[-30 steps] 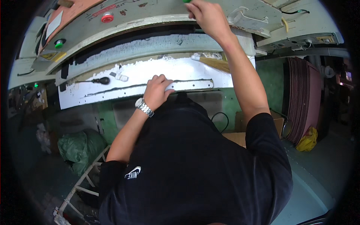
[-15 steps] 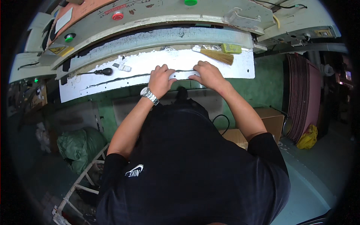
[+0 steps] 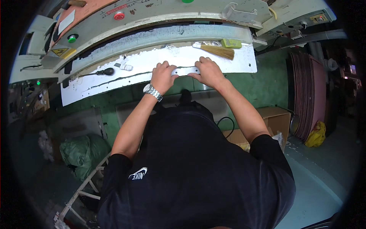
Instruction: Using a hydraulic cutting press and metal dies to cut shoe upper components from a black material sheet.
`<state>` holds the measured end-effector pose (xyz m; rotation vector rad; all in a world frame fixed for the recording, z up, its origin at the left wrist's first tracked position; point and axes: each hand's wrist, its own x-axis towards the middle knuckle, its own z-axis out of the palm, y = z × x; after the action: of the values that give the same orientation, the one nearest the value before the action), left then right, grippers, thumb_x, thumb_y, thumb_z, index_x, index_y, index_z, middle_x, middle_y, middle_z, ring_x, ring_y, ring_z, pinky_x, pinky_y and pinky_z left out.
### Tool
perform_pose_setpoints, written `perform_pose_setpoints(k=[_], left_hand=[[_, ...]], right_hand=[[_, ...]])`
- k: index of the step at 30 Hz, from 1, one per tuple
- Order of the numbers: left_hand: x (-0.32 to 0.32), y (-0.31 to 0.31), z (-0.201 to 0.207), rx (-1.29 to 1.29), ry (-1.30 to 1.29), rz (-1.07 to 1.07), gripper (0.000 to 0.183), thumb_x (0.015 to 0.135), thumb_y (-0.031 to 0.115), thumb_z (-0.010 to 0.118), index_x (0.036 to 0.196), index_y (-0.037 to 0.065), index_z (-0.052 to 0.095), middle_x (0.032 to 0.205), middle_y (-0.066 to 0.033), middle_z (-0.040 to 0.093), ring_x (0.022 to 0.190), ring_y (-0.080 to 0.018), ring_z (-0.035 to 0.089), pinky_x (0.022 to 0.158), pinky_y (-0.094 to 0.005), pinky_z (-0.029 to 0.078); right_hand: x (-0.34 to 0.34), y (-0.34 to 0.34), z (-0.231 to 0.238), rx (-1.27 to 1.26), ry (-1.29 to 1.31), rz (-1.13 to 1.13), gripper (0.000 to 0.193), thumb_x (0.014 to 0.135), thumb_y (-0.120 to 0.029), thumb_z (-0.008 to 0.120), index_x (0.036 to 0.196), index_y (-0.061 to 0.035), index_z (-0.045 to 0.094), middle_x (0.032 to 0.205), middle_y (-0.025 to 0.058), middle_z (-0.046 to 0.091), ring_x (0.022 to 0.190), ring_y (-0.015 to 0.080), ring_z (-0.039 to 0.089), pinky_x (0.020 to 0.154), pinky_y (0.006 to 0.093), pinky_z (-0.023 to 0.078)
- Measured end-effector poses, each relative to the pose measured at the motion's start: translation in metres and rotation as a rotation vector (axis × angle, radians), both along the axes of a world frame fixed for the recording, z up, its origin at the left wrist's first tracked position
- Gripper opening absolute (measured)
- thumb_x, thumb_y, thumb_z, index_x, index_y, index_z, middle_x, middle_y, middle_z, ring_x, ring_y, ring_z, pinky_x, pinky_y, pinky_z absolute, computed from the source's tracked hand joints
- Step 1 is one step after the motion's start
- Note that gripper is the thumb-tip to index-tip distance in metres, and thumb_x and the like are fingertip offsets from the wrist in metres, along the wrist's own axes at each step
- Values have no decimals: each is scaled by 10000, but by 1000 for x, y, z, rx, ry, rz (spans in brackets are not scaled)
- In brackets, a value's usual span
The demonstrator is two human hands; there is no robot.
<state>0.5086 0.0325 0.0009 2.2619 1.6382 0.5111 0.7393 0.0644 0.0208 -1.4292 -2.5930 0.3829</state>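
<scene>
White table [image 3: 152, 59]: pale strip [image 3: 185, 71], dark round holes, uneven dark back edge; left hand [image 3: 162, 78], right hand [image 3: 209, 73]: grip clamped on it.

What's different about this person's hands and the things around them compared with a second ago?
The right hand has come down toward the person from beside the green button and now grips the pale strip. The left hand stayed on that strip; the black-handled tool and straw brush still lie on the white sheet.
</scene>
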Motion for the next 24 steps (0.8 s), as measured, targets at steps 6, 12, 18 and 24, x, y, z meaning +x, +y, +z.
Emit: perform_pose_setpoints(k=[6, 12, 18, 24], left_hand=[[0, 11, 12, -32, 0, 6, 308, 795, 177, 804, 1085, 99, 738, 949, -103, 609, 900, -327, 571, 781, -435, 479], [-6, -12, 31, -140, -57, -50, 291, 810, 177, 788, 1079, 86, 721, 966, -102, 607, 923, -323, 568, 793, -428, 473], [3, 17, 37, -163, -104, -172, 248, 842, 218, 748, 1055, 96, 719, 1073, -58, 630, 1039, -276, 577, 845, -419, 437], [42, 87, 13, 98, -45, -205, 347, 869, 217, 738, 1194, 107, 681, 1314, -48, 622, 1289, -253, 528, 997, -488, 376]], right_hand=[[0, 14, 13, -11, 27, 12, 478, 839, -458, 765, 933, 6, 699, 938, 180, 633, 923, 360, 626, 819, 452, 531], [13, 10, 28, -262, 62, 123, 462, 831, -443, 779, 944, -1, 703, 989, 186, 651, 971, 372, 641, 840, 439, 532], [36, 77, 32, 31, 231, 68, 544, 773, -265, 826, 1224, -20, 644, 1202, 176, 642, 1108, 378, 614, 950, 429, 513], [27, 142, 21, -27, -18, 203, 665, 671, -222, 875, 1248, -1, 629, 1197, 164, 627, 1093, 359, 613, 938, 430, 517]])
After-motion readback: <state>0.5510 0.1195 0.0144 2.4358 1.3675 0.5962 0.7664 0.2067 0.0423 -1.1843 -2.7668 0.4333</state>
